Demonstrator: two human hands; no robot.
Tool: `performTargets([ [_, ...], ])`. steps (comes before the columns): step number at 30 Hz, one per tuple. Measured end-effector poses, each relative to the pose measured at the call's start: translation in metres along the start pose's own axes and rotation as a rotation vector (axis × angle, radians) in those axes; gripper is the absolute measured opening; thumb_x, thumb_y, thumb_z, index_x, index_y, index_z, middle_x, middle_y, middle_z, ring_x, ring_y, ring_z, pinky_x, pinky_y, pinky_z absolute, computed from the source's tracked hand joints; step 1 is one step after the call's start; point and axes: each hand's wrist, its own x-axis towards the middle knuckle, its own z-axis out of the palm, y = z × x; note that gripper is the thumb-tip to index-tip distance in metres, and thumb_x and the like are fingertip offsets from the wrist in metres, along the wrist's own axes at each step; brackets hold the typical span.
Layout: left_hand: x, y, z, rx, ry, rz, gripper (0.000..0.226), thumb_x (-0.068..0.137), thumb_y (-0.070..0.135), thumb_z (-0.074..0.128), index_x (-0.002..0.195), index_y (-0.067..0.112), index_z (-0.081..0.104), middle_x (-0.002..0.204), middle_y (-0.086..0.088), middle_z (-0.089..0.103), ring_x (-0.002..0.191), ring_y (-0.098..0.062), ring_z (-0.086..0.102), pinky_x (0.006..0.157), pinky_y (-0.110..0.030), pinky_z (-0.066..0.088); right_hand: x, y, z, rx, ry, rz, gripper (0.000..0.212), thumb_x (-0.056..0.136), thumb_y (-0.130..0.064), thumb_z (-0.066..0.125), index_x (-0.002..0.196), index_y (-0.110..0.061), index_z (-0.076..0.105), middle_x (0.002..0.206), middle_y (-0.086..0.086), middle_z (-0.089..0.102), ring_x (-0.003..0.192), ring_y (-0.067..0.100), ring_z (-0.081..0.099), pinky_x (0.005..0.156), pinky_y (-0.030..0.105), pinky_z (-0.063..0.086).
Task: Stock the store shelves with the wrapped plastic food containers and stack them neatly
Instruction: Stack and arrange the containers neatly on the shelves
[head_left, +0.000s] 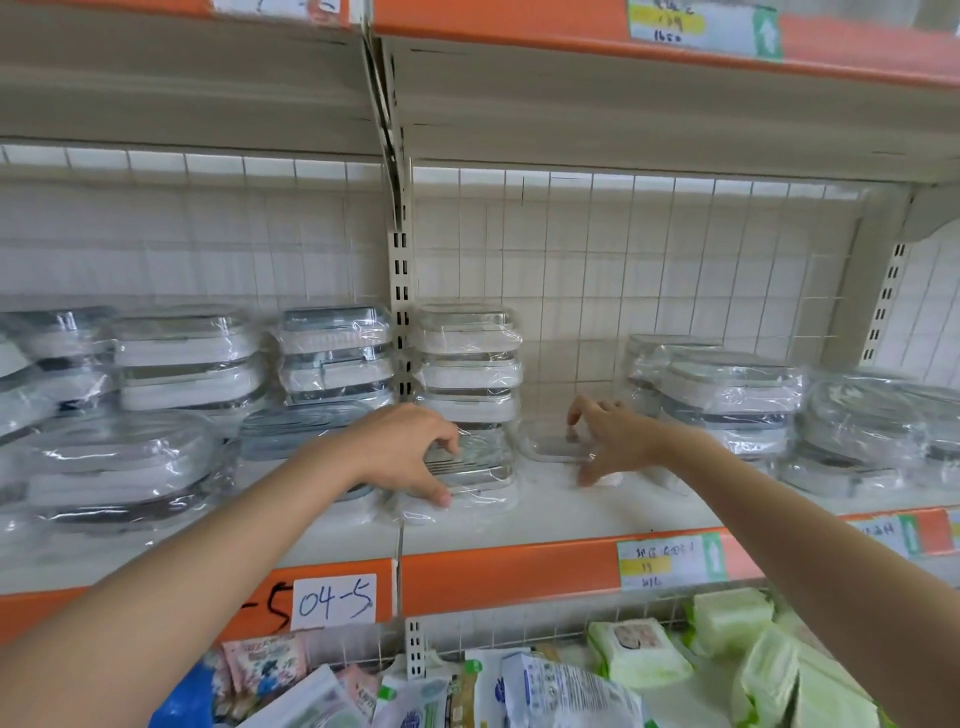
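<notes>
Nearest the camera, below the orange shelf edge (509, 571), loose packets of wipes (639, 654) lie in a wire bin; they play no part here. Both bare forearms reach up and over that edge onto the white shelf board.

The step in hand looks like seating containers in the front row, just right of the slotted upright post (400, 291). The left hand (410, 452) lies directly below and in front of the post, thumb low and fingers curled over the top, gripping a wrapped clear container (467, 467) that sits on the board. The right hand (608, 441), further right of the post, has its fingers spread and bent around a smaller wrapped container (558, 449), thumb at the near side, fingertips at the far rim; it appears to pinch it lightly, though blur makes the contact uncertain.

Behind the left hand, touching the post's right side, stands a stack of wrapped white-lidded containers (467, 364). More stacks sit left of the post and well to its right.

The next move probably calls for squaring both containers against that stack, then releasing without snagging the slippery wrap.
</notes>
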Motion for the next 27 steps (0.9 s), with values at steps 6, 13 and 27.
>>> performTargets([
  [6,0.003,0.010,-0.009,-0.096,0.035,-0.019,0.076,0.078,0.062,0.061,0.138,0.020,0.041,0.141,0.003,0.042,0.125,-0.014,0.043,0.102,-0.030,0.038,-0.032,-0.012,-0.046,-0.331,0.280,-0.015,0.077,0.066,-0.054,0.073,0.128,-0.024,0.038,0.124,0.002,0.040,0.117,0.025,0.032,0.100,0.036,0.032],
  [13,-0.012,0.021,-0.056,-0.295,0.344,0.053,0.116,0.059,0.066,0.072,0.151,0.025,0.013,0.153,0.008,0.016,0.140,-0.013,0.020,0.113,-0.033,0.022,-0.053,-0.084,-0.082,0.162,0.432,-0.335,0.069,0.067,-0.037,0.082,0.120,-0.017,0.044,0.114,-0.003,0.046,0.103,0.013,0.044,0.082,0.016,0.035],
  [27,-0.162,-0.161,-0.093,-0.190,0.332,-0.402,0.075,0.066,0.040,0.083,0.130,0.023,0.048,0.138,0.004,0.047,0.123,-0.013,0.044,0.103,-0.026,0.036,0.028,-0.202,-0.054,0.102,0.415,-0.594,0.043,0.087,-0.024,0.064,0.128,-0.015,0.053,0.132,0.005,0.045,0.113,0.019,0.047,0.098,0.032,0.040],
])
